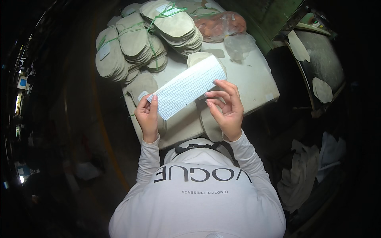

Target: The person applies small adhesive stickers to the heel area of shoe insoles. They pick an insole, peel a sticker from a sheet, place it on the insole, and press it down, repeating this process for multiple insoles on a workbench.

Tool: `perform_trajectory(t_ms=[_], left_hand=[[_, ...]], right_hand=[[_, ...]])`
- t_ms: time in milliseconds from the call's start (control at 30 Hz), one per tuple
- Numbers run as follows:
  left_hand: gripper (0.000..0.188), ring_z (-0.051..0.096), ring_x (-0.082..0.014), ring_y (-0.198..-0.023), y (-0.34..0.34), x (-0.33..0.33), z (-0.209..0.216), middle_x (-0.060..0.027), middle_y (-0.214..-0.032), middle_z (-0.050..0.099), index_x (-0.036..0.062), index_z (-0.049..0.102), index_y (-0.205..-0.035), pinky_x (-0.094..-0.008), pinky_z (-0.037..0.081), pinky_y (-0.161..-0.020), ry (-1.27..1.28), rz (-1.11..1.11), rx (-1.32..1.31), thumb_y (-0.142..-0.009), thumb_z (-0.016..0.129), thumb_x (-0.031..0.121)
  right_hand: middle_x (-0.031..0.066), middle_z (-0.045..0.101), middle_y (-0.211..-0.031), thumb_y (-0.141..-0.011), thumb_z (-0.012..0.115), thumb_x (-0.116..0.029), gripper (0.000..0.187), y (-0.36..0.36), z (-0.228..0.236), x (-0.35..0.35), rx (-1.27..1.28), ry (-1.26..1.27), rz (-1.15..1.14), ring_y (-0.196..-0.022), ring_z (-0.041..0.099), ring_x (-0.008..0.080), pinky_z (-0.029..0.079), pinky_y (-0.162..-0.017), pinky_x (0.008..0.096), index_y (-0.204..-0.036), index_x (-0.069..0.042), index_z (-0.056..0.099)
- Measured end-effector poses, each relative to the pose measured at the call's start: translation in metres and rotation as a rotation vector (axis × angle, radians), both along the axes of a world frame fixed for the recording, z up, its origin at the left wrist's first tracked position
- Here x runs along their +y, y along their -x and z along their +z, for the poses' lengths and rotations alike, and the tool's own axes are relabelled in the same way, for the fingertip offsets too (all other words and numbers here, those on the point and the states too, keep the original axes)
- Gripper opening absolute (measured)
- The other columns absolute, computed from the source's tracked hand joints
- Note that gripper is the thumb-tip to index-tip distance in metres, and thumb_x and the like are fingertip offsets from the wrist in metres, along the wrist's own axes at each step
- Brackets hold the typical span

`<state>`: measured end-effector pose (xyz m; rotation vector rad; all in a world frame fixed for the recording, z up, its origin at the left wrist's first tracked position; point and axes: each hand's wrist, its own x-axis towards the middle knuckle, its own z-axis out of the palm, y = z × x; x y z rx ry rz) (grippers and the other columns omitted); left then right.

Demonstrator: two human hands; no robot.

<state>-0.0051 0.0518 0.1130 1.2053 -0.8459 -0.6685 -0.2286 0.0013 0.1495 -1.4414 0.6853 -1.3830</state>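
Dim surroundings frame a pale table (260, 89), where bundles of flat rounded pieces (174, 28) stand at the far left, bound with green string (147, 28) that seems meant to keep each pile together. White slips (104, 51) sit on some tops, perhaps so they can be read easily. Over the table, a printed sheet (186, 89) slants up toward the far right. The left hand (147, 119) pinches its left end, thumb on top, apparently to steady it. The right hand (228, 109) curls at the near edge; I cannot tell whether its fingertips pinch anything. Beyond, a clear plastic bag (240, 45) lies at the far side, probably out of the hands' way
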Motion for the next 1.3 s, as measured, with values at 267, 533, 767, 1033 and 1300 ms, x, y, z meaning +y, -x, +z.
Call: perform_trajectory(t_ms=[267, 533, 767, 1033, 1300], left_hand=[[0.036, 0.066, -0.0290, -0.100, -0.021, -0.002, -0.067, -0.0143, -0.109, 0.069, 0.0022, 0.061, -0.123, -0.0370, 0.052, -0.087, -0.162, 0.303, -0.850, -0.087, 0.067, 0.005], [0.015, 0.063, -0.0206, -0.068, 0.059, 0.003, -0.066, -0.0029, -0.080, 0.066, 0.0129, 0.073, -0.091, -0.0326, 0.048, -0.066, 0.055, -0.931, -1.008, -0.079, 0.077, 0.020], [0.010, 0.064, -0.0183, -0.070, 0.067, -0.014, -0.060, -0.0035, -0.083, 0.069, 0.0128, 0.073, -0.091, -0.0292, 0.049, -0.064, -0.046, -1.160, -0.949, -0.082, 0.075, 0.017], [0.019, 0.070, -0.0163, -0.083, 0.064, -0.039, -0.033, -0.0105, -0.111, 0.070, 0.0038, 0.072, -0.099, -0.0273, 0.053, -0.071, 0.138, -0.308, -0.373, -0.081, 0.070, 0.000], [0.018, 0.062, -0.0217, -0.063, 0.081, -0.008, -0.068, -0.0033, -0.075, 0.060, 0.0121, 0.069, -0.088, -0.0328, 0.048, -0.058, 0.111, -1.051, -1.018, -0.076, 0.077, 0.021]], right_hand=[[0.0050, 0.063, -0.085, -0.079, 0.072, -0.006, 0.008, 0.034, -0.066, -0.017, 0.614, 0.073, -0.122, -0.091, 0.062, 0.0195, 0.050, -0.072, 0.0313, -0.087, -0.007, 0.071], [0.0039, 0.059, -0.092, -0.077, 0.072, -0.007, 0.007, 0.019, -0.114, -0.012, 0.916, 0.462, -0.156, -0.092, 0.058, 0.0236, 0.049, -0.077, 0.0352, -0.082, -0.006, 0.066], [0.0022, 0.060, -0.091, -0.074, 0.075, -0.007, 0.009, 0.026, -0.112, -0.023, 0.798, 0.313, -0.374, -0.089, 0.058, 0.0224, 0.050, -0.071, 0.0335, -0.081, -0.008, 0.069], [0.0041, 0.061, -0.094, -0.075, 0.076, -0.007, 0.010, 0.088, -0.110, -0.038, 0.793, 0.170, -0.517, -0.093, 0.054, 0.0255, 0.047, -0.079, 0.0354, -0.084, -0.010, 0.072], [0.0014, 0.062, -0.095, -0.077, 0.074, -0.009, 0.009, 0.064, -0.131, -0.035, 0.924, 0.333, -0.353, -0.098, 0.056, 0.0240, 0.050, -0.080, 0.0358, -0.086, -0.011, 0.074]])
